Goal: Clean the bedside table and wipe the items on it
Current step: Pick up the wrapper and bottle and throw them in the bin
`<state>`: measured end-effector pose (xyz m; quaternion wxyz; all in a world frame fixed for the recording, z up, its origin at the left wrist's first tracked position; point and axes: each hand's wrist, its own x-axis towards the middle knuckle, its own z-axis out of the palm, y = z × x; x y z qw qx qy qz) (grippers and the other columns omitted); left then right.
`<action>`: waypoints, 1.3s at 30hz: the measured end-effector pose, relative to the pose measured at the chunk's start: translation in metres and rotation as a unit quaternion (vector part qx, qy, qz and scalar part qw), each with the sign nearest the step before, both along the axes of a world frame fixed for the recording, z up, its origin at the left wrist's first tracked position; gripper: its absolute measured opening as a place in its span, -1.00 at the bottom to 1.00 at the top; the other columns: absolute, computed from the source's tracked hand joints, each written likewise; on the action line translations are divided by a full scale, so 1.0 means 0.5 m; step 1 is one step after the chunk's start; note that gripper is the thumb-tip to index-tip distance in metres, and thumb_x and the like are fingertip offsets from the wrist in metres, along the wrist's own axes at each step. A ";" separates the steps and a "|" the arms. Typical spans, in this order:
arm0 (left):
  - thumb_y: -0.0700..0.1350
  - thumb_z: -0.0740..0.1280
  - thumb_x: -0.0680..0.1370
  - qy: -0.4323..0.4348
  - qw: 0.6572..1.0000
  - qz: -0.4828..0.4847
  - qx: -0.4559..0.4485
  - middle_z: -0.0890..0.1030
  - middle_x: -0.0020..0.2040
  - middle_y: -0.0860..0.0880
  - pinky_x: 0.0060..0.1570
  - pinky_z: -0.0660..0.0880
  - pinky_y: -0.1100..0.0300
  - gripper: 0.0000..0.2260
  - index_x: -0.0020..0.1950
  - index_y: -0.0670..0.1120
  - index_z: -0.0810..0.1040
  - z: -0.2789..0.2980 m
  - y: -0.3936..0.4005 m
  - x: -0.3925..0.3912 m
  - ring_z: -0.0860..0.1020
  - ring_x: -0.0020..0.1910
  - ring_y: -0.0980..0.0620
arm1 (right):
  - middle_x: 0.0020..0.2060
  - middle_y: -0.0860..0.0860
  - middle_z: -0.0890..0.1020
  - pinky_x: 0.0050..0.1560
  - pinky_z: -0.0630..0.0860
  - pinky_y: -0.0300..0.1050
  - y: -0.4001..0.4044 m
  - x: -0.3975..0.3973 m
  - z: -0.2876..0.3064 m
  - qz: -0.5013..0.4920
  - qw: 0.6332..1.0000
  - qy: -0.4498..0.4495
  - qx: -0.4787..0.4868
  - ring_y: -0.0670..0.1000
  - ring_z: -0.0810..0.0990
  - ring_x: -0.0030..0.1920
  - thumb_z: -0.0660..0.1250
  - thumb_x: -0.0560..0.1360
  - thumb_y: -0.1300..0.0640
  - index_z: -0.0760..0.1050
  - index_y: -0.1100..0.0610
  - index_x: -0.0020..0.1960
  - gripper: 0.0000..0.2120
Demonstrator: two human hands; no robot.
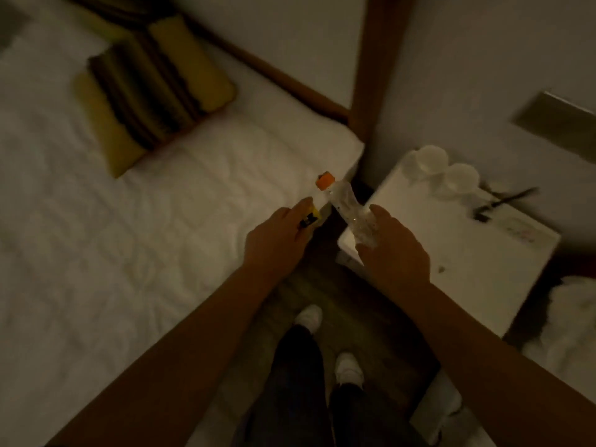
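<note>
Bottle (343, 206) gripped in right hand (392, 250) — beside table (467, 253).

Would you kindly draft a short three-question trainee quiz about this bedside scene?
1. True or false: the right hand holds a bottle.
2. The bottle's cap is: A) blue B) orange C) green.
3. Where do the two cups stand?

Key: 1 true. 2 B. 3 On the table, at its far edge by the wall.
</note>
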<state>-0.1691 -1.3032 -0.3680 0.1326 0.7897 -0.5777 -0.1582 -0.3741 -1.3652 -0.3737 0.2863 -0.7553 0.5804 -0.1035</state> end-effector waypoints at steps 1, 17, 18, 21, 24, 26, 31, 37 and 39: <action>0.10 0.18 0.59 -0.011 0.999 0.043 -0.005 0.55 0.12 0.00 -0.25 0.30 0.18 -0.57 0.44 0.22 0.17 0.031 0.057 0.018 0.56 -0.04 -0.02 | 0.27 0.05 0.51 0.21 0.41 0.09 0.020 0.025 0.027 0.042 0.999 -0.003 -0.008 0.13 0.49 0.24 0.35 0.50 0.01 0.28 -0.02 0.45 -0.44; 0.08 0.31 0.54 -0.118 0.876 0.467 -0.030 0.59 0.07 0.01 -0.41 0.27 0.27 -0.50 0.43 0.17 0.21 0.315 0.939 0.094 0.58 -0.20 0.02 | 0.05 0.01 0.55 -0.17 0.51 -0.01 0.609 0.428 0.335 0.545 0.823 -0.014 -0.162 0.09 0.55 -0.01 0.30 0.43 -0.11 0.40 0.04 0.27 -0.54; 0.09 0.30 0.54 -0.114 0.861 0.495 -0.021 0.58 0.07 0.01 -0.40 0.31 0.26 -0.50 0.43 0.18 0.20 0.321 1.004 0.091 0.57 -0.21 0.02 | 0.00 0.01 0.55 -0.20 0.50 -0.03 0.671 0.449 0.341 0.568 0.806 -0.016 -0.162 0.08 0.55 -0.05 0.29 0.42 -0.10 0.41 0.04 0.24 -0.57; 0.09 0.27 0.56 -0.113 0.821 0.560 -0.014 0.57 0.06 -0.01 -0.36 0.39 0.22 -0.52 0.44 0.18 0.19 0.335 1.192 0.081 0.55 -0.20 0.04 | 0.00 0.02 0.55 -0.20 0.52 -0.01 0.852 0.507 0.351 0.621 0.766 -0.036 -0.161 0.10 0.54 -0.04 0.30 0.42 -0.08 0.41 0.05 0.25 -0.56; 0.09 0.26 0.55 -0.117 0.767 0.631 0.002 0.56 0.11 -0.01 -0.33 0.46 0.19 -0.51 0.45 0.20 0.19 0.349 1.417 0.052 0.57 -0.14 0.02 | 0.09 0.04 0.54 -0.15 0.51 0.03 1.075 0.551 0.351 0.683 0.709 -0.052 -0.170 0.12 0.54 0.03 0.32 0.45 -0.10 0.36 0.06 0.33 -0.50; 0.10 0.25 0.55 -0.134 0.746 0.653 0.005 0.57 0.13 0.00 -0.34 0.47 0.19 -0.50 0.45 0.22 0.17 0.358 1.514 0.036 0.58 -0.14 0.03 | 0.15 0.04 0.53 -0.10 0.51 0.05 1.172 0.568 0.353 0.699 0.692 -0.057 -0.172 0.12 0.52 0.09 0.31 0.47 -0.11 0.33 0.05 0.37 -0.47; 0.08 0.28 0.55 -0.144 0.681 0.718 0.011 0.58 0.15 -0.02 -0.38 0.40 0.22 -0.50 0.45 0.18 0.20 0.390 1.779 -0.023 0.59 -0.13 0.00 | 0.16 0.05 0.56 -0.17 0.47 0.00 1.458 0.597 0.350 0.749 0.637 -0.085 -0.159 0.12 0.55 0.08 0.35 0.43 -0.14 0.16 0.00 0.43 -0.33; 0.06 0.26 0.56 -0.130 0.618 0.775 0.037 0.56 0.12 -0.03 -0.36 0.52 0.15 -0.50 0.47 0.14 0.20 0.398 1.985 -0.032 0.56 -0.19 0.00 | 0.15 0.03 0.57 -0.14 0.47 -0.04 1.711 0.664 0.351 0.804 0.565 -0.090 -0.163 0.09 0.55 0.06 0.35 0.43 -0.15 0.30 -0.01 0.35 -0.44; 0.08 0.25 0.56 -0.125 0.599 0.790 0.039 0.56 0.11 -0.04 -0.36 0.55 0.12 -0.50 0.47 0.14 0.19 0.392 2.047 -0.015 0.55 -0.20 -0.01 | 0.12 0.00 0.56 -0.17 0.43 -0.10 1.788 0.699 0.343 0.822 0.535 -0.094 -0.171 0.06 0.55 0.03 0.35 0.43 -0.13 0.37 -0.02 0.30 -0.51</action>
